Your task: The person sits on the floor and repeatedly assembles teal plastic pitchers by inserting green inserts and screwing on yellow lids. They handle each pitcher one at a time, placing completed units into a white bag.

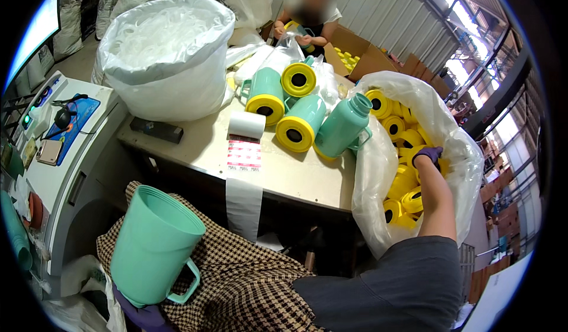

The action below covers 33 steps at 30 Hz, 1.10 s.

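At the far left, a desk (89, 139) carries a phone (49, 152) and a blue mat (81, 119). Next comes the left hand (141, 315), purple-gloved, against the lower end of a mint-green flask shell (151, 246). The shell tilts over the checked cloth (242, 287) on the lap, its wide open end up and its handle to the right; the fingers are mostly hidden, so I cannot tell how tightly that grip is closed.

Beyond, a white sack (160, 98) bulges with translucent pieces. On the bench (307, 181) lie a label roll (247, 125) and, right of it, a cluster of green flasks (300, 122) with yellow bases.

Farthest right, the right hand (427, 155), also gloved, reaches into a clear plastic bag (374, 172) of yellow base pieces (402, 181). Its fingertips are out of sight, and whether that grip is spread or pinching a piece cannot be told.

The step in hand looks like fetching a base for the shell. The next move seems to call for one separate piece, held by its rim, with the shell's wide mouth kept up and steady.
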Available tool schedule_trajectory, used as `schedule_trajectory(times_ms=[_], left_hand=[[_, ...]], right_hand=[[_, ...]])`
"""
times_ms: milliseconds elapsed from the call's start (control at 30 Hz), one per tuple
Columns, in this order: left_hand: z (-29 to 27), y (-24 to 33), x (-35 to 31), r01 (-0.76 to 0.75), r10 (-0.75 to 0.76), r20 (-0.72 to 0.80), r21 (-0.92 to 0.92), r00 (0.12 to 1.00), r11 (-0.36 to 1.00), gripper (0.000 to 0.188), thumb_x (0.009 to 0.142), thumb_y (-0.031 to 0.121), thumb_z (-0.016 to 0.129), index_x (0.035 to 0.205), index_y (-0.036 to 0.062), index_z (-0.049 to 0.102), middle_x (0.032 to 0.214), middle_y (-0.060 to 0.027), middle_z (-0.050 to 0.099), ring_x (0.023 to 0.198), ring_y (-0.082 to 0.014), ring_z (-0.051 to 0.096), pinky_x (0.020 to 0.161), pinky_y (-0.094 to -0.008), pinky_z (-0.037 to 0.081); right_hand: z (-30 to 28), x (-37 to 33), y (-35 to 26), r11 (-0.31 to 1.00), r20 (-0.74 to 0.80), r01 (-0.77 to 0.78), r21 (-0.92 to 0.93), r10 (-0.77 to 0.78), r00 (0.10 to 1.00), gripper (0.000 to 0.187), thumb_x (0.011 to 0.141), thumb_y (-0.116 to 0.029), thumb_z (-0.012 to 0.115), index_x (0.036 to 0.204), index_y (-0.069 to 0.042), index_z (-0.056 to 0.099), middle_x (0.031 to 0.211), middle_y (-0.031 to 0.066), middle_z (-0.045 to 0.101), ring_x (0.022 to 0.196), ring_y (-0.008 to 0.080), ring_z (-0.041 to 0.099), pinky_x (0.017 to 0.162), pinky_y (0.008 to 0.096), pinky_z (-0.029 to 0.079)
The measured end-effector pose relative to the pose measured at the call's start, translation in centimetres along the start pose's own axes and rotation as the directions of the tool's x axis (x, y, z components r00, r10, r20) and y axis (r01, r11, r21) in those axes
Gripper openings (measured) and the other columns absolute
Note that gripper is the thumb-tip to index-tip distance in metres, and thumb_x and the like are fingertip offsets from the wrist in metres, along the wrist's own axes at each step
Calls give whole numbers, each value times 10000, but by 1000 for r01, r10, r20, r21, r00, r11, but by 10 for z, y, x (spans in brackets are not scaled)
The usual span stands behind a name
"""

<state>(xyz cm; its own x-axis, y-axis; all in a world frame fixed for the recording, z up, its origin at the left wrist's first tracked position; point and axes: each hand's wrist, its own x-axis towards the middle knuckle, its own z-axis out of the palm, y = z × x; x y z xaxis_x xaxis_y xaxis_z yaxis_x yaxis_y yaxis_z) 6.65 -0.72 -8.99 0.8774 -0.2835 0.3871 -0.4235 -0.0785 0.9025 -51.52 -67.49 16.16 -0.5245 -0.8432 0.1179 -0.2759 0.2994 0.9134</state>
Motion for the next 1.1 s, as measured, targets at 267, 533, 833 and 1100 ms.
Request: schedule_trajectory(times_ms=[267, 533, 833, 1100], left_hand=[[-10, 9, 25, 276, -558, -82, -805, 826, 526, 595, 988, 125, 597, 1529, 27, 369, 1508, -133, 466, 1352, -249, 473, 1142, -412, 374], [-11, 15, 0, 66, -68, -136, -23, 988, 998, 538, 1031, 198, 530, 1533, 75, 380, 1517, -122, 456, 1349, -271, 475, 1144, -444, 385], [-12, 53, 0, 156, -275, -314, -354, 909, 922, 465, 1096, 345, 348, 1393, 13, 484, 1337, -118, 548, 1202, -220, 546, 1028, -358, 444], [-20, 115, 3, 183, -104, -284, 269, 953, 946, 278, 978, 209, 477, 1123, -15, 553, 1017, -107, 550, 918, -227, 544, 874, -327, 439]], right_hand=[[-15, 36, 89, -562, -451, 384, 732, 22, 892, 975, 641, -47, 911, 1505, -76, 460, 1328, 173, 639, 1112, 263, 667, 919, 374, 557], [-129, -85, 66, 549, -590, 354, 757, 344, 730, 789, 802, -439, 727, 1499, -167, 476, 1139, 152, 710, 1054, 298, 705, 897, 428, 544], [-261, -423, -61, -932, -984, 337, -135, 167, 69, 683, 946, -349, 675, 1466, 26, 440, 1352, 160, 579, 1236, 241, 549, 1039, 358, 430], [-221, -572, -142, -865, -836, 112, -489, 429, -341, 851, 1010, -615, 378, 1501, 81, 386, 1160, 163, 570, 965, 278, 525, 909, 379, 420]])
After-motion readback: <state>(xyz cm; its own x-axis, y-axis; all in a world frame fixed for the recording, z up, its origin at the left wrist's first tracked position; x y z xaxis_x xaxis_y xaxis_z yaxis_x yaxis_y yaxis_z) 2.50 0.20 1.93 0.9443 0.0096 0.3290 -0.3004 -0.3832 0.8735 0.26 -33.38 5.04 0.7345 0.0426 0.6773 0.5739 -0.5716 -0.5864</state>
